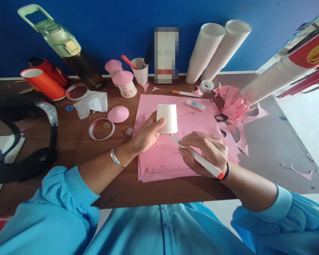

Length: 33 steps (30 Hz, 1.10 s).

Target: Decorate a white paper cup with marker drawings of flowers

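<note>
My left hand [150,132] grips a plain white paper cup [167,118] from its left side, with the thumb across its front. The cup is held upside down above a stack of pink paper sheets [159,159]. In my right hand [206,152] is a white marker [199,159] with an orange-red end. The marker's tip is close below the cup's lower rim; whether it touches cannot be made out. On the pink sheets beyond the cup lies a small white glue tube [196,105]. Black-handled scissors [221,118] rest partly under paper at the right.
Decorated cups with pink cone tops [126,83] stand at the back, beside a cup of pens [140,71]. Tall stacks of white cups [206,53] lean at the back right, near crumpled pink scraps [234,102]. A bottle [69,49], tape rings [101,129] and black headphones [21,152] occupy the left.
</note>
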### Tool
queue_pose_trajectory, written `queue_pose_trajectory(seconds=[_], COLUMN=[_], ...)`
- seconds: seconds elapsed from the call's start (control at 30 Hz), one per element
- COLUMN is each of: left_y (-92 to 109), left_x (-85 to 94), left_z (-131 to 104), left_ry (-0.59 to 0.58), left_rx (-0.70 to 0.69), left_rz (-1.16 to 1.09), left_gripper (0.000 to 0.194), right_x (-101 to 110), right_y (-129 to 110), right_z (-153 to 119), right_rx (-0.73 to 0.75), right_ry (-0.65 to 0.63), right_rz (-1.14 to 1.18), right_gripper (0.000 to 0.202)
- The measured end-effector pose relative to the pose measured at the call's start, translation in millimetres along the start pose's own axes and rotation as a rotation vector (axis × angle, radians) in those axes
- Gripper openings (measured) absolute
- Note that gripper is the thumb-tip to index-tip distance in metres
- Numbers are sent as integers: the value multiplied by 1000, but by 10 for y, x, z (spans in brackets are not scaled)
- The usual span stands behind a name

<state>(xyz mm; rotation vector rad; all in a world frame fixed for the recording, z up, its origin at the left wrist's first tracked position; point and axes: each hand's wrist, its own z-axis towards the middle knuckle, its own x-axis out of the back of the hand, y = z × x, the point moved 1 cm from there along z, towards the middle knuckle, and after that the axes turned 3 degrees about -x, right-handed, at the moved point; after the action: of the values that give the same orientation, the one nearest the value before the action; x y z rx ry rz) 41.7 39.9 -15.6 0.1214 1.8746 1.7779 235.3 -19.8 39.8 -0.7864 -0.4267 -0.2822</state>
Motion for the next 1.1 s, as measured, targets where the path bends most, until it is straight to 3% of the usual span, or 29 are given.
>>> queue_pose_trajectory(seconds=[0.17,0.5,0.73,0.83,0.97,1.1], left_y=[-2,8,3,-2,-11,26], left_x=[8,-4,5,1,1,-20], left_z=[-1,-4,4,6,6,-16], left_ry=[-26,-27,-56,-78,-70,-74], left_rx=[-8,17,1,-18,-19,6], left_rz=[31,-137,-165,-180,-189,-173], left_gripper=[47,44,37,35,37,42], right_x=[-30,-42,-11,0,-14,-61], right_y=[69,85,94,125,198,256], right_z=[-13,-7,-32,-43,-46,-62], right_rx=[107,287,334,353,311,273], right_ry=[24,61,-1,4,19,-12], right_rz=[-79,-189,-178,-278,-437,-457], right_gripper=[17,14,13,16,21,16])
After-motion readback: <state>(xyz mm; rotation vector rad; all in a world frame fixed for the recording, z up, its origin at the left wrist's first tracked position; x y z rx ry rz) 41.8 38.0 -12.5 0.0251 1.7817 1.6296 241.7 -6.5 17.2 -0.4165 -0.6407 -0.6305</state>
